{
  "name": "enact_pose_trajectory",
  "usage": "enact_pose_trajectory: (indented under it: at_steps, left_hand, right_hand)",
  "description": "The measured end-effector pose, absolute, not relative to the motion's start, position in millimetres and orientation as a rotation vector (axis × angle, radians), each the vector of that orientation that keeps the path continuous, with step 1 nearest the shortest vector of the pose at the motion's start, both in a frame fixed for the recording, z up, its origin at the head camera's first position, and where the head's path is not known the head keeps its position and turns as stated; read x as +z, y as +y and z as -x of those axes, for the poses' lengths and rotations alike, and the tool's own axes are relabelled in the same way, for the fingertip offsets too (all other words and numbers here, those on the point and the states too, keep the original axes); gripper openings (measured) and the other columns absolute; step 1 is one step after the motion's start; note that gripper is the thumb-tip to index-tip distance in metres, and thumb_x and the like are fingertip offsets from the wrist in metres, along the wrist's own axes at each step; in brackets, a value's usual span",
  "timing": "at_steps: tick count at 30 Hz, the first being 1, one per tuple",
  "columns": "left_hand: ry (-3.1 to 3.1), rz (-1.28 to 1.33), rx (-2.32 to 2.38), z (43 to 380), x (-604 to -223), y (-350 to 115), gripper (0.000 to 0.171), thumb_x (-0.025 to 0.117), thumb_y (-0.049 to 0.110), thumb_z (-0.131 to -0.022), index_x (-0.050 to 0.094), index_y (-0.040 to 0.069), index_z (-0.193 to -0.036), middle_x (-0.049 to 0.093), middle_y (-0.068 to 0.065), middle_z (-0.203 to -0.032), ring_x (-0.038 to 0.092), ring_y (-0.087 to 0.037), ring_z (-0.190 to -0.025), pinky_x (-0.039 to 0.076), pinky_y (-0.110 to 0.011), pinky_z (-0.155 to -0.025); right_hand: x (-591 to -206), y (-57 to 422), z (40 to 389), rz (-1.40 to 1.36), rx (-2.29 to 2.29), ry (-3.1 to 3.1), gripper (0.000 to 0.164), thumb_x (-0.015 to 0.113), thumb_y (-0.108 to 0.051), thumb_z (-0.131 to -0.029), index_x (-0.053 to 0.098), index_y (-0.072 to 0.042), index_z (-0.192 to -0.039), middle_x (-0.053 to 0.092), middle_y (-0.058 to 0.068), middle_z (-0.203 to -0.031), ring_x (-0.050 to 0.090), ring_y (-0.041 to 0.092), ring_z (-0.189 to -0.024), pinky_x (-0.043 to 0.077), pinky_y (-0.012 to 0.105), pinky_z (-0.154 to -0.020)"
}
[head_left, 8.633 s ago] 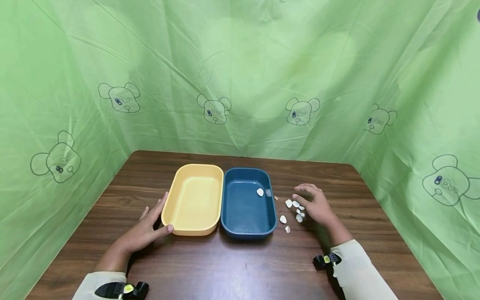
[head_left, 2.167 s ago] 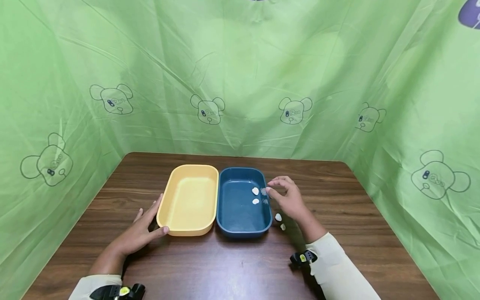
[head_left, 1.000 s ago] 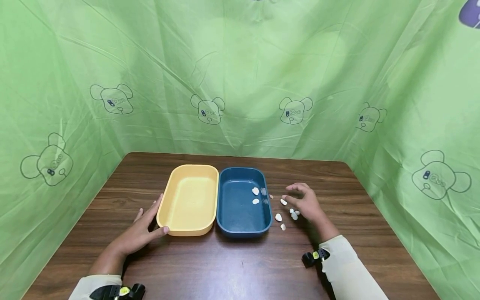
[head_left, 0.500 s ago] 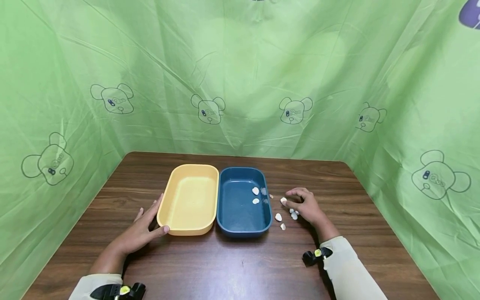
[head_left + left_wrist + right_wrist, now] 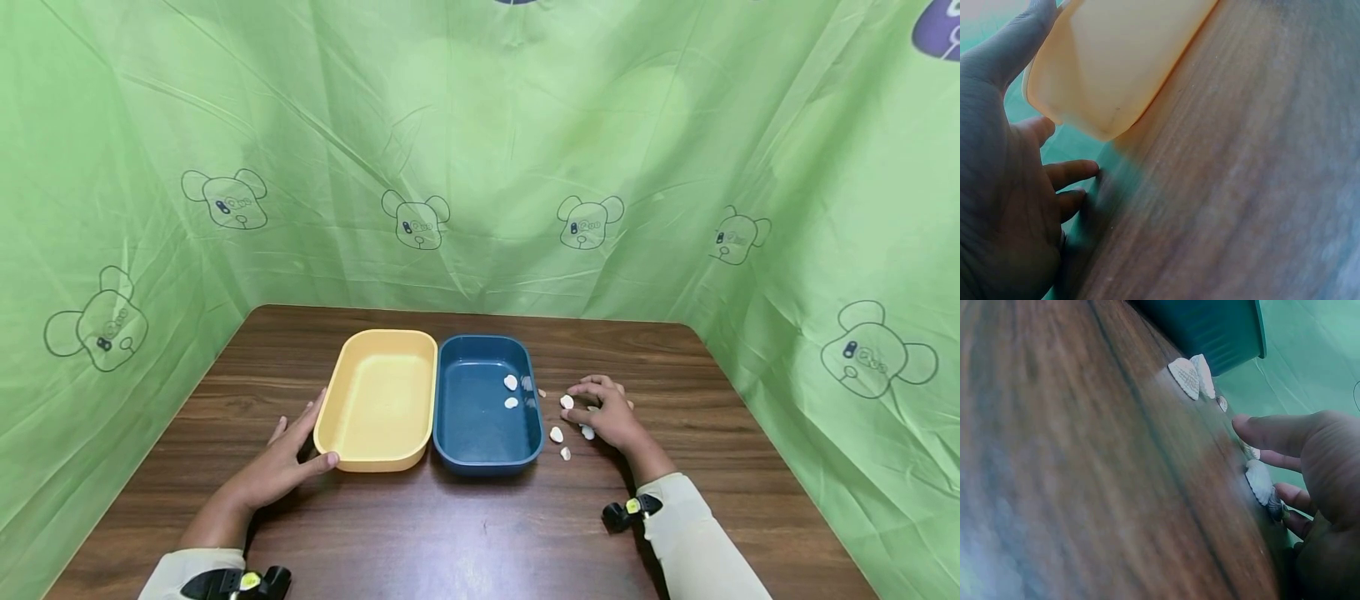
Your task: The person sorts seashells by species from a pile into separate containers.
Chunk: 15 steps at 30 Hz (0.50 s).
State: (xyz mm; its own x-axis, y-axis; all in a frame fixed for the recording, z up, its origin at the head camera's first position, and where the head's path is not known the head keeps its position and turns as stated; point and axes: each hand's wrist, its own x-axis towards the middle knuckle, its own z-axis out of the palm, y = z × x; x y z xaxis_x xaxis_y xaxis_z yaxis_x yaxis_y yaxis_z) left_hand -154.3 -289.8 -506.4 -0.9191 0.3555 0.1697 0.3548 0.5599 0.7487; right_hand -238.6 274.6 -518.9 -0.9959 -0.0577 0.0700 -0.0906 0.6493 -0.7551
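My left hand (image 5: 279,471) rests beside the yellow tray (image 5: 378,408), thumb at its near left corner and straight fingers spread along its left wall. In the left wrist view the fingers (image 5: 1072,172) reach out below that tray's edge. To the right, my right hand (image 5: 611,415) is low over the table among loose white seashells. Its thumb and forefinger lie on either side of one seashell (image 5: 567,402), spread apart. Ribbed seashells (image 5: 1259,481) sit close to its other fingers in the right wrist view; some are partly hidden under the hand. Two seashells (image 5: 511,382) lie inside the blue tray (image 5: 480,437).
The trays stand side by side on a brown wood-grain table (image 5: 420,533). Two loose seashells (image 5: 557,434) lie right of the blue tray's near corner, and a small tan piece (image 5: 542,392) lies by its right wall. A green curtain (image 5: 487,275) encloses the table's back and sides.
A second seashell has come into the blue tray, and fewer lie on the table. My right hand was by that tray's rim, then moved back right to the seashells. My left hand stays put.
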Motion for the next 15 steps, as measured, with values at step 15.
enact_pose_trajectory:
  at_steps: [15]
  left_hand:
    - [2.772,-0.622,1.321,155.4,-506.0,-290.2,0.104,0.076,0.029,-0.098,0.010,0.017,-0.178,0.012,-0.033,-0.180,0.012,-0.073,-0.158,-0.012,-0.088,-0.122]
  right_hand:
    - [-519.6,273.3,237.4,-0.132,1.263,-2.833,0.034,0.091,-0.026,-0.090,0.082,-0.010,-0.118,0.055,0.018,-0.150,0.032,0.042,-0.145,0.019,0.061,-0.109]
